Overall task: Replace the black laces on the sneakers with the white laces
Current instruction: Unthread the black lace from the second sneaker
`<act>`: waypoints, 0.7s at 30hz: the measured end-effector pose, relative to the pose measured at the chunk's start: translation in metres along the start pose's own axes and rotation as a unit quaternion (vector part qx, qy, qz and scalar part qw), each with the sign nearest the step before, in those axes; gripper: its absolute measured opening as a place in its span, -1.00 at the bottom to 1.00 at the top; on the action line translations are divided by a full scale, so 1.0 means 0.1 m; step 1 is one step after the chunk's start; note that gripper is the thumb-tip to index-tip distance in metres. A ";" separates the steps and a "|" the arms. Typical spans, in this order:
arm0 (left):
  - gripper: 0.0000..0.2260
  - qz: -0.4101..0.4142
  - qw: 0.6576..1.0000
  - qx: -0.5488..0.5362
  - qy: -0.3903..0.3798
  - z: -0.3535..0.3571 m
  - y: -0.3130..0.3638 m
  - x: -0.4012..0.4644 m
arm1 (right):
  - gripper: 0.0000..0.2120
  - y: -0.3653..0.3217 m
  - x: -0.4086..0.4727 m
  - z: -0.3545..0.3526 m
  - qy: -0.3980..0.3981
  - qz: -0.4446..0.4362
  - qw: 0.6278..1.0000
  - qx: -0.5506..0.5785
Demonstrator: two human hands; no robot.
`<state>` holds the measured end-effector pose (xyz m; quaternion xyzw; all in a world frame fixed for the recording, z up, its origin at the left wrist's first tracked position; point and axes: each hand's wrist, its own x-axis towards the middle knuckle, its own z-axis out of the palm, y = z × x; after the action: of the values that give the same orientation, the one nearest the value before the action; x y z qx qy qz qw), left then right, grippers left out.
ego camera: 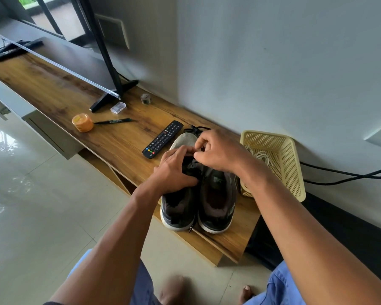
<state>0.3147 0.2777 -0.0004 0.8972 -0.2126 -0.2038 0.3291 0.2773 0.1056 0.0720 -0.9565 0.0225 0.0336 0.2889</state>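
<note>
Fingers on both hands are busy at the laces of the left sneaker [178,208]. Right hand [218,150] has its fingertips curled together in a pinch just over the tongue area, apparently on a bit of black lace [197,129], though the exact strand under the fingers is hard to make out. Left hand [174,170] is wrapped over the upper of that same shoe, fingers bent and pressing down on it, thumb side toward the other hand, so the two hands nearly touch.

Both sneakers sit side by side on the near right end of the wooden TV bench [59,95], heels toward the camera, toes toward the wall. Right sneaker [217,201] is dark with a white sole and its opening is clear to see. A loop of black lace pokes out past the toes on the far side.

Just right of the shoes, touching or almost touching them, is a pale yellow plastic basket [295,172] with the white laces [261,156] bundled inside. Left of the shoes lies a black remote control [163,139], then further left a marker pen [114,121] and a small orange jar [83,122]. Farther back there's a small clear plastic box [118,107] by the TV stand foot [110,96], and the TV [59,36] itself runs off to the far left.
</note>
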 end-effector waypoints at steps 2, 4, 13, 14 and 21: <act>-0.28 0.010 1.000 -0.005 0.002 0.00 -0.02 0.02 | -0.85 0.03 -0.01 -0.07 -0.024 -0.003 0.999 -0.027; -0.28 0.009 1.000 -0.008 0.002 -0.02 -0.01 0.02 | -0.79 0.07 0.00 -0.06 -0.043 0.001 0.998 -0.034; -0.21 0.024 0.999 -0.041 -0.023 -0.07 -0.03 0.08 | -0.87 0.25 0.04 0.10 0.028 -0.067 0.973 0.219; -0.27 0.034 0.997 -0.064 -0.021 -0.08 -0.04 0.09 | -0.87 0.27 0.06 0.13 0.041 -0.061 0.976 0.205; -0.31 0.051 0.995 -0.083 -0.016 -0.07 -0.11 0.09 | -0.64 0.48 0.14 0.24 0.012 0.028 0.999 0.033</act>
<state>0.3284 0.2838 -0.0051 0.8515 -0.2454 -0.2178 0.4090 0.2870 0.0787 0.0241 -0.9456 0.0538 0.0296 0.3194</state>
